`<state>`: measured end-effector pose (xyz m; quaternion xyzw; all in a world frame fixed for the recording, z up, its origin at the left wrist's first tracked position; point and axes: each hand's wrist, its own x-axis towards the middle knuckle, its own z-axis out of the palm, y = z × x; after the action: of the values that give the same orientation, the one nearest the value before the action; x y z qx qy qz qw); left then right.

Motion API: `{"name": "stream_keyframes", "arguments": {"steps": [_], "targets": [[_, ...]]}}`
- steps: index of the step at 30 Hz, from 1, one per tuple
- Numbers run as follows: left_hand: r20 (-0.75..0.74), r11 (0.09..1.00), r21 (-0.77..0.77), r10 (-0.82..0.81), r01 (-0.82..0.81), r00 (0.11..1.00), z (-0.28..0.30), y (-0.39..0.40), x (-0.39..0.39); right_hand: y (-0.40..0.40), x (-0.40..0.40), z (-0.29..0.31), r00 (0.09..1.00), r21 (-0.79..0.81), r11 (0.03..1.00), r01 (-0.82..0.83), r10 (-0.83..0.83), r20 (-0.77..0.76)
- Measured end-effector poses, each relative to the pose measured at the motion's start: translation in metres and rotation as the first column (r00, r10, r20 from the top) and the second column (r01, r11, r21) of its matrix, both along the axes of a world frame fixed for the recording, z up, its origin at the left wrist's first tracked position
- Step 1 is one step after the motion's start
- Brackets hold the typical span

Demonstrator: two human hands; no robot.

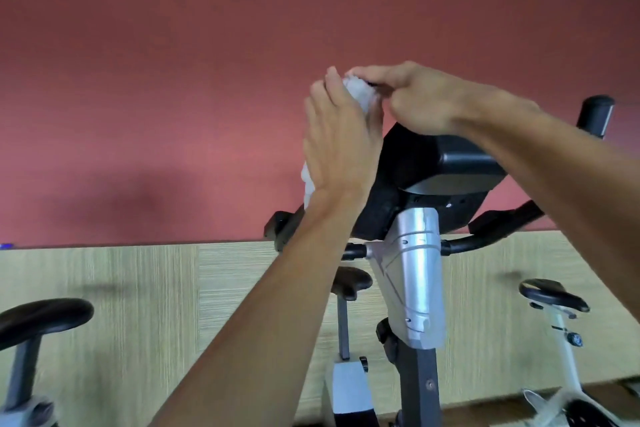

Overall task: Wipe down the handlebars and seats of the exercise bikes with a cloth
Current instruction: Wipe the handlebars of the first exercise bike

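A: What's the biggest thing in front of the person?

B: The red wall (173, 62) with a wood-grain panel (138, 305) below it. Against that stands the nearest exercise bike (420, 281), seen from its front: silver column, black console (440, 163) on top, handlebars (485, 241) spreading out to both sides.

A: Other bikes?

B: Two, I judge. A black seat (45, 317) shows at the lower left edge of the view and another seat (554, 295), on a white frame, at the lower right. The middle bike's own seat (351, 279) shows behind the column.

A: And the cloth?

B: A white cloth (360, 92), bunched up at the console's upper left corner. The left hand (337, 146) has its fingers wrapped around it from the left; the right hand (415, 94) comes over from above and pinches its top.

A: So wiping, or adjusting?

B: I can't tell. The hands look busy with the cloth itself, perhaps refolding it, beside the console and not on a handlebar.

A: How much is done?

B: Nothing shows which surfaces are already clean. By my guess, all three seats and the handlebars may still be left.
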<state>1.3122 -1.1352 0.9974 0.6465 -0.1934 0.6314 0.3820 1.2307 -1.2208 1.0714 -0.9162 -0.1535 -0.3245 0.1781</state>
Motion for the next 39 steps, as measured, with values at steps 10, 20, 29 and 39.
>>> {"name": "stream_keyframes", "arguments": {"steps": [10,20,29,39], "targets": [[0.077,0.992,-0.088,0.098,-0.091,0.992,-0.044,-0.011,0.024,-0.011,0.016,0.0,1.0,0.034,0.999,-0.022,0.022,-0.005],[0.1,0.996,-0.049,0.079,-0.074,0.992,-0.019,-0.01,0.017,-0.006,0.012,-0.009,0.998,0.068,0.997,-0.04,0.036,0.052],[0.074,0.996,-0.058,0.068,-0.064,0.995,0.003,-0.014,0.016,-0.003,0.007,-0.011,0.997,0.077,0.996,-0.046,0.042,0.058],[0.153,0.991,-0.049,0.127,-0.121,0.98,-0.097,-0.003,0.059,-0.001,0.008,-0.015,0.995,0.072,0.997,0.034,-0.04,0.09]]}}
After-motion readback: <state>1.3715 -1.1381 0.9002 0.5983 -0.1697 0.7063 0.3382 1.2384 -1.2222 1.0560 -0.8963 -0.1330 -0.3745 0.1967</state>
